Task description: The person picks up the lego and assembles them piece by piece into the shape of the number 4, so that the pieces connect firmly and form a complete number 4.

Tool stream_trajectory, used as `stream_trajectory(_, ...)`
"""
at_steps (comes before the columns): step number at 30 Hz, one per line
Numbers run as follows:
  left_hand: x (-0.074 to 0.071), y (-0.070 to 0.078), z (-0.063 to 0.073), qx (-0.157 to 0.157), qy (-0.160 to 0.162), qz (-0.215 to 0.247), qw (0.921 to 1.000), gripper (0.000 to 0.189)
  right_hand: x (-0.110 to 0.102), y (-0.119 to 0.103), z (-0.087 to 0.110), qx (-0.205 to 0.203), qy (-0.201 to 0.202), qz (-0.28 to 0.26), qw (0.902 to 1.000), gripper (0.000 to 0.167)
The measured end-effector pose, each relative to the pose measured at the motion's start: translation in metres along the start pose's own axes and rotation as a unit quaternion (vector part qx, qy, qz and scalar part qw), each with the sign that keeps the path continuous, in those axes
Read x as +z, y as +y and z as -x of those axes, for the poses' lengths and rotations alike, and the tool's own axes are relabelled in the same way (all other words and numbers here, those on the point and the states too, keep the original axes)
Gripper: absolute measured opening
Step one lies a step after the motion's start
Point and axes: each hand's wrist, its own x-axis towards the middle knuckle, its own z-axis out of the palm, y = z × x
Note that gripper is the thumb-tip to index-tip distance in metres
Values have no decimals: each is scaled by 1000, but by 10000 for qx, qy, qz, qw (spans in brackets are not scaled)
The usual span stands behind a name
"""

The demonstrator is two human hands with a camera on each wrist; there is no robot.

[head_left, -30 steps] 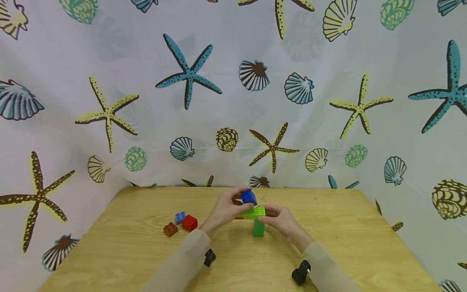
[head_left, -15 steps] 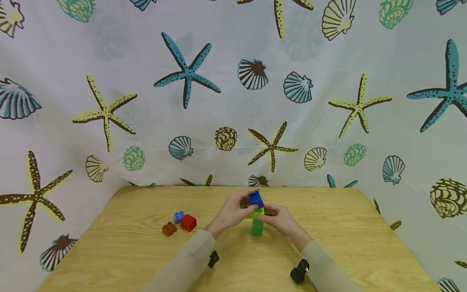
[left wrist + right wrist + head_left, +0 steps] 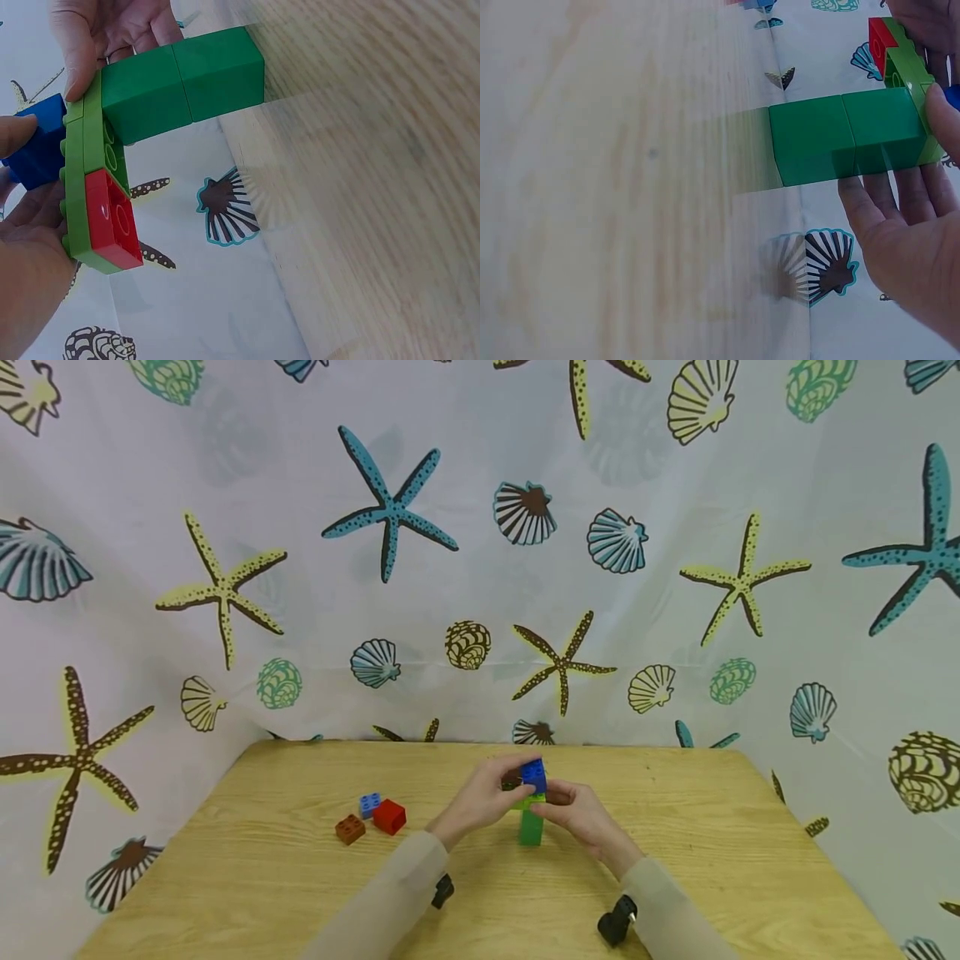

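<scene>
Two green bricks [image 3: 184, 86] stand stacked on the table as a column. Across its top runs a row of lime green bricks [image 3: 77, 180], overhanging to the left, with a red brick [image 3: 112, 225] under the overhanging end. My left hand [image 3: 487, 789] pinches a dark blue brick [image 3: 533, 773] at the right end of the row, above the column. It is close to the lime studs; I cannot tell whether it is pressed on. My right hand [image 3: 583, 817] holds the row's right end between thumb and fingers, at the column's top.
On the table's left lie a light blue brick [image 3: 371, 805], a red brick [image 3: 389, 817] and a brown brick [image 3: 350, 829]. A curtain [image 3: 450, 602] printed with starfish and shells hangs behind the wooden table [image 3: 697, 843].
The left hand has carried the dark blue brick rightward and slightly down, along the lime row to above the green column. My right hand has stayed in place.
</scene>
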Motion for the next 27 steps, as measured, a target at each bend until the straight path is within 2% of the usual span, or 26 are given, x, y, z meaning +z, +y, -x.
stream_trajectory(12, -2, 1, 0, 225, -338, -433, 9982, 48, -2, 0, 1, -116, -148, -52, 9998, 52)
stream_trajectory(20, -4, -1, -1, 473, -432, -830, 9945, 47, -2, 0, 0, -174, -164, -119, 9996, 51)
stream_trajectory(27, -6, 2, -3, 252, -578, -1010, 9929, 48, -2, 0, 0, -125, -121, -88, 9998, 51)
